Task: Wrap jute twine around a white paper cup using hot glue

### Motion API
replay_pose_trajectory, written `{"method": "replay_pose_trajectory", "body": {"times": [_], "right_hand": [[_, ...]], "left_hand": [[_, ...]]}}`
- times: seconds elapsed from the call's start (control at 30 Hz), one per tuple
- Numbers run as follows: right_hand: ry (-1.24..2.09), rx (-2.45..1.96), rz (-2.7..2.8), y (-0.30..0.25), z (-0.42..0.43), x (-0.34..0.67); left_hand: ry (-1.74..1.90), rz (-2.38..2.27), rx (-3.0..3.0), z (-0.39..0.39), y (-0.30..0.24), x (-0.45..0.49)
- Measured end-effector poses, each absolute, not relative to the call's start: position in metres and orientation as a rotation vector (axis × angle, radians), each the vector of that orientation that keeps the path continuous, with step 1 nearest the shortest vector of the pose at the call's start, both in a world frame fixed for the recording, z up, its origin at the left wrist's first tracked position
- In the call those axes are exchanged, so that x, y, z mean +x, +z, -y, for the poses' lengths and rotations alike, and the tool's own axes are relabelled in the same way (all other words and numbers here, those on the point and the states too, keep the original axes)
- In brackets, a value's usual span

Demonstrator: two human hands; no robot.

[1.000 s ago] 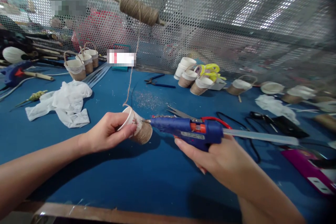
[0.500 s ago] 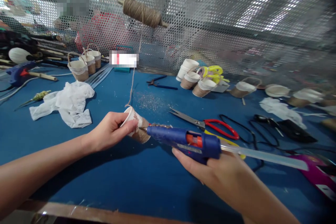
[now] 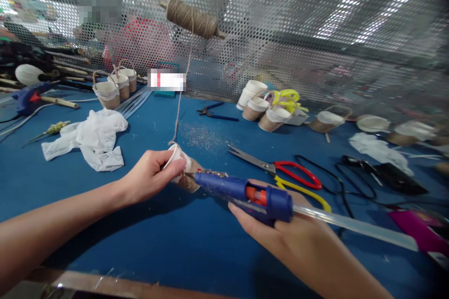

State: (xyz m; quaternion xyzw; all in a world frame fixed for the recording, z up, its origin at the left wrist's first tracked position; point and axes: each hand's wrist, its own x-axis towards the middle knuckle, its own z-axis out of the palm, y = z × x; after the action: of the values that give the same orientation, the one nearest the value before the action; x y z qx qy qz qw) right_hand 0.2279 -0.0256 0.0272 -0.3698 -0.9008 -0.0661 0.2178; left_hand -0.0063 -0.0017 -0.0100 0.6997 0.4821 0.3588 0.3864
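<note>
My left hand [image 3: 150,175] is closed around the rim of a small paper cup [image 3: 191,182], tilted on its side, with brown wrapping on its lower part. A length of twine [image 3: 178,112] hangs from a spool [image 3: 192,17] and ends at the cup's rim. My right hand [image 3: 277,233] grips a blue hot glue gun [image 3: 242,191], with a clear glue stick [image 3: 354,224] jutting from its back. The gun's nozzle meets the side of the cup; whether glue is flowing, I cannot tell. Scissors [image 3: 271,168] with red and yellow handles lie behind the gun.
Crumpled white fabric [image 3: 93,138] lies to the left, near another glue gun [image 3: 30,98]. Cups with twine handles [image 3: 107,95] stand back left; more cups [image 3: 256,108] sit back right. Blue pliers [image 3: 217,114] rest mid-table. A perforated metal screen [image 3: 252,23] rises behind.
The glue gun's back end has dipped and its body has rolled slightly, while its nozzle stays at the cup. The left hand keeps its hold; the whole view has shifted slightly.
</note>
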Motion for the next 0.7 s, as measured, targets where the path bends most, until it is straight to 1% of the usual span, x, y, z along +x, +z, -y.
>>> {"method": "replay_pose_trajectory", "body": {"times": [0.07,0.13,0.3,0.5,0.57,0.7], "right_hand": [[-0.083,-1.007,2.550,0.029,0.026,0.228],[-0.079,-1.014,2.556,0.030,0.026,0.229],[-0.330,-0.947,2.556,0.027,0.025,0.235],[-0.490,-0.799,2.603,0.032,0.018,0.238],[-0.516,-0.773,2.607,0.030,0.016,0.239],[-0.465,-0.823,2.640,0.024,0.016,0.244]], "left_hand": [[0.912,-1.231,1.774,0.002,-0.010,-0.006],[0.910,-1.235,1.774,0.002,-0.010,-0.006],[0.913,-1.224,1.795,0.003,-0.009,-0.005],[0.928,-1.142,1.855,0.003,-0.010,-0.006],[0.931,-1.115,1.885,0.004,-0.010,-0.007],[0.945,-1.044,1.952,0.004,-0.012,-0.009]]}}
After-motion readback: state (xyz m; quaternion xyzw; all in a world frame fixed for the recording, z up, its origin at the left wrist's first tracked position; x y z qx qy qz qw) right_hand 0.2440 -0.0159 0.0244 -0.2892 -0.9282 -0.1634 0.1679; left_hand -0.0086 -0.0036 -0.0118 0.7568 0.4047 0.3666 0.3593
